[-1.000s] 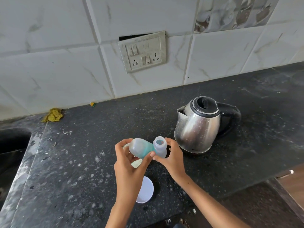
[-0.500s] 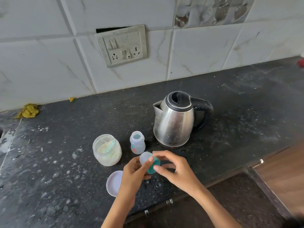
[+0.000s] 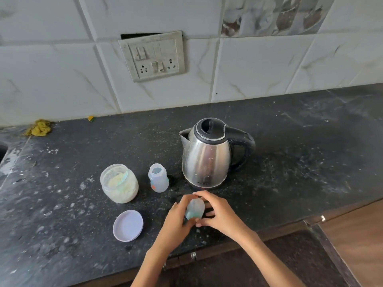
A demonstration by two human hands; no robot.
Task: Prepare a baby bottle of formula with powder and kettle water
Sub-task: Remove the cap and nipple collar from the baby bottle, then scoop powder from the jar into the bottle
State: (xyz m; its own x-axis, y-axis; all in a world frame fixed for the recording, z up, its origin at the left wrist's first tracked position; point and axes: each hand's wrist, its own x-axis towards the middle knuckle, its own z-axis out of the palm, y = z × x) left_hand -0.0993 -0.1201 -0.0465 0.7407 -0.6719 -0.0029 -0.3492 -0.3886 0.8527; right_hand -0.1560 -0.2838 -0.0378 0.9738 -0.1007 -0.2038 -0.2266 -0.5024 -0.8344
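A small clear baby bottle (image 3: 158, 178) stands open and upright on the black counter (image 3: 300, 154), between a powder jar (image 3: 119, 183) and a steel kettle (image 3: 207, 152). The jar is open, holding pale powder and a scoop. Its white lid (image 3: 128, 225) lies flat in front of it. Near the counter's front edge, my left hand (image 3: 178, 219) and my right hand (image 3: 219, 212) both hold the bottle's translucent cap with a teal ring (image 3: 194, 209), fingers curled round it from either side.
A wall socket plate (image 3: 153, 55) sits on the tiled wall above. A yellow scrubber (image 3: 39, 127) lies at the back left by the sink edge (image 3: 3, 148). Cabinet handles (image 3: 192, 255) show below the counter's front edge.
A second ago both hands held the bottle and cap together in the air. The bottle now stands on the counter, and the hands have lowered with the cap alone.
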